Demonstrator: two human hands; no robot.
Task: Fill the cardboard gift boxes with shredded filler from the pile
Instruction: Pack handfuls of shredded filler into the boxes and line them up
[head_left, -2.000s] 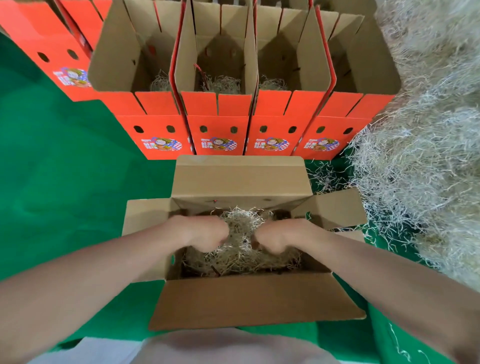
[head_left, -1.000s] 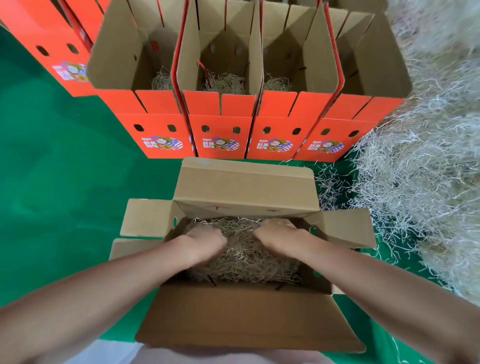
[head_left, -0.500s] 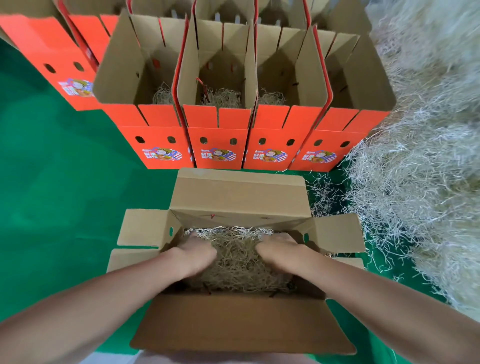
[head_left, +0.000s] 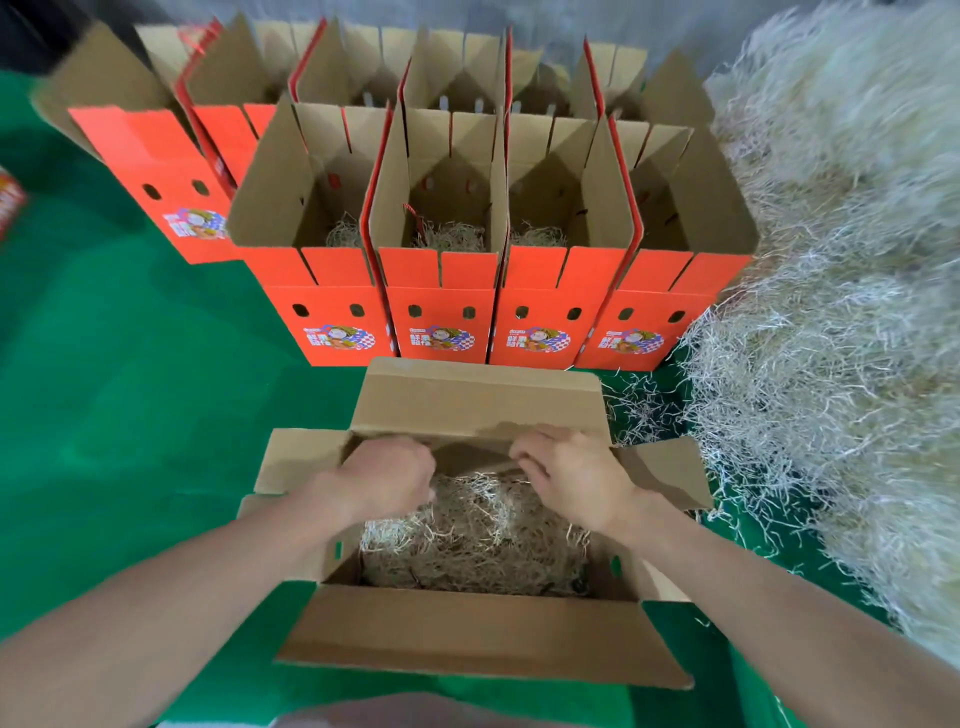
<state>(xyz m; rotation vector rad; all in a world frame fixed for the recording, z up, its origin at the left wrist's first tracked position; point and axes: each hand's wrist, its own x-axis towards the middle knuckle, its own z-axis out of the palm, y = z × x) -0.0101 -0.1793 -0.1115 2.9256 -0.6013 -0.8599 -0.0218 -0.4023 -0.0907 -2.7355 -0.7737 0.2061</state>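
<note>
Now both hands have lifted off the shredded filler (head_left: 478, 540), which they were pressing flat half a second ago. They sit up at the far rim of the open cardboard box (head_left: 467, 629) in the lower centre of the frame. The left hand (head_left: 387, 480) and right hand (head_left: 569, 480) both have curled fingers at the fold of the far flap (head_left: 478, 397); blur hides whether they grip it. The filler lies loose in the box bottom. Above it orange gift boxes (head_left: 441, 322) stand in rows, and the pile (head_left: 831, 364) fills the right side.
</note>
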